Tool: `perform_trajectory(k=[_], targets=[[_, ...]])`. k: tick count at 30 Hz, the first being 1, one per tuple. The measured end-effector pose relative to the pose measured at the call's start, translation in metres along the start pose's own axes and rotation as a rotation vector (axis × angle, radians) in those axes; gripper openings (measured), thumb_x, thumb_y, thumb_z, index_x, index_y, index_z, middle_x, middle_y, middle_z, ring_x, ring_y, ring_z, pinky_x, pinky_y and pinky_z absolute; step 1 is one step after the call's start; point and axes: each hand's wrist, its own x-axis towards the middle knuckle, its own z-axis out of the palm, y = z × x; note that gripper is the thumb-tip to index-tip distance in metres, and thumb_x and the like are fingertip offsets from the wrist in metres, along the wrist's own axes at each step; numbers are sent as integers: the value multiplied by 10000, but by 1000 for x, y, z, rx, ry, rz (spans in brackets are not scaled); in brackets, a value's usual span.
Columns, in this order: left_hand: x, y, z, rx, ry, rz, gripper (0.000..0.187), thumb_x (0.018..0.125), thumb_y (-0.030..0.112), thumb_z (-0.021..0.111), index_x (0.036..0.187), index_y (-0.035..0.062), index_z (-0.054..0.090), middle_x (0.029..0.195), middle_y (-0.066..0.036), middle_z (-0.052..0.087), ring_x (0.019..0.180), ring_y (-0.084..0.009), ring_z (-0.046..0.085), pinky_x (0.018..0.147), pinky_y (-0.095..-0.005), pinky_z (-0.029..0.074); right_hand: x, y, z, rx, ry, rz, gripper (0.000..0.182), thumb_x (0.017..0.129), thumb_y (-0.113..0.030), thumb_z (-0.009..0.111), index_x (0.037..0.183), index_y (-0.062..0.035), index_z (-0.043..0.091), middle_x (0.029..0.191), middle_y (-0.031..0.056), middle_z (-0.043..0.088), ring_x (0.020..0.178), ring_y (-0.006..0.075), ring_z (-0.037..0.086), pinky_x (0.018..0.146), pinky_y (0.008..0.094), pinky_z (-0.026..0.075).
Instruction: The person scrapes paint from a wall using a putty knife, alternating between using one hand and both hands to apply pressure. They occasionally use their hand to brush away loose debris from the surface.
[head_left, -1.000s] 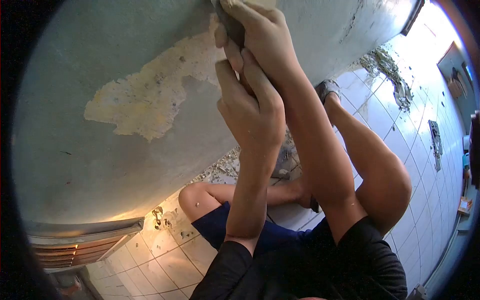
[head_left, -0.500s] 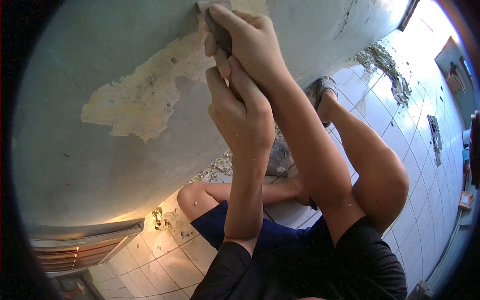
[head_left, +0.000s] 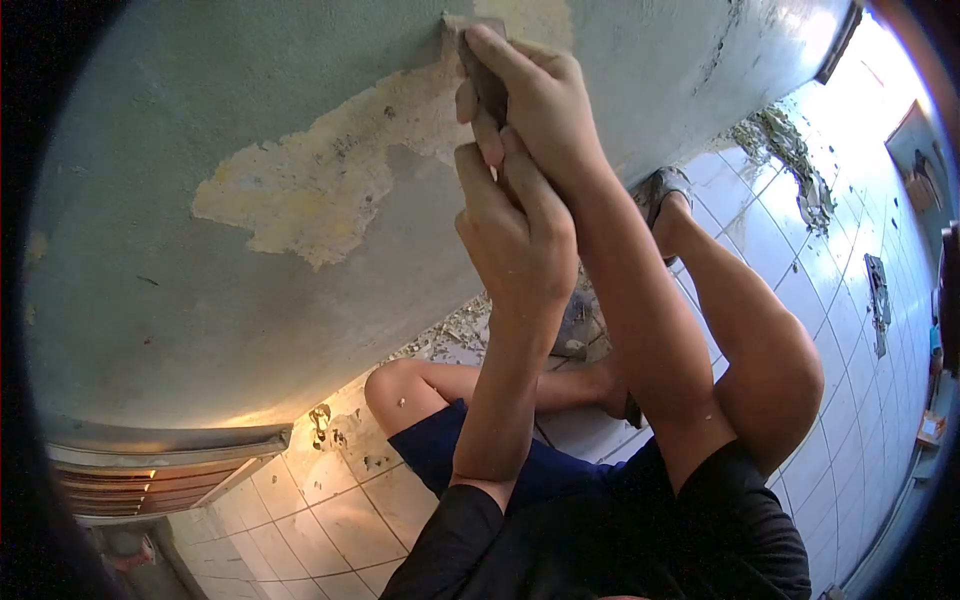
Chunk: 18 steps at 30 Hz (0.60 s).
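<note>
A paint scraper (head_left: 486, 88) is held up against the wall (head_left: 270, 80), its wide flat blade meeting the surface at the upper edge of a peeled patch (head_left: 310, 190). My right hand (head_left: 545, 95) is closed around its dark handle, the thumb lying along it toward the blade. Just below, my left hand (head_left: 520, 225) is closed at the handle's lower end, its fingers touching my right hand. That lower end is mostly hidden by my fingers. Bare, cream-coloured plaster shows in the patch, while grey-green paint surrounds it.
Paint flakes (head_left: 455, 335) lie along the wall's foot. Larger peeled strips (head_left: 795, 165) and a dark flat piece (head_left: 878, 300) are on the white tiled floor (head_left: 760, 240). A louvred opening (head_left: 150, 480) is at lower left. My bent legs (head_left: 745, 290) are beneath my arms.
The view has shifted, so the wall patch, hands and scraper appear further right and slightly lower. Both hands keep the same hold, with the blade still at the patch's upper edge.
</note>
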Motion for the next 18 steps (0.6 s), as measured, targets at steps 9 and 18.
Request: perform_trajectory(k=[9,18], targets=[[-7,-1,-11,30,10,-65,424,1091,330,425,1059,-83,515,896,-279,643,790,-329,672,711,-417,514,-8,16,5,-2,19,55,437,1054,-304,572,780,29,640,604,116,661,390,130,551,372,286,416],[-17,-13,-7,-20,83,18,274,1060,252,469,1014,-18,489,758,-316,654,715,-505,681,560,-507,513,-16,18,5,-13,-2,90,370,1055,-312,579,904,22,629,628,109,645,351,106,500,325,249,362]])
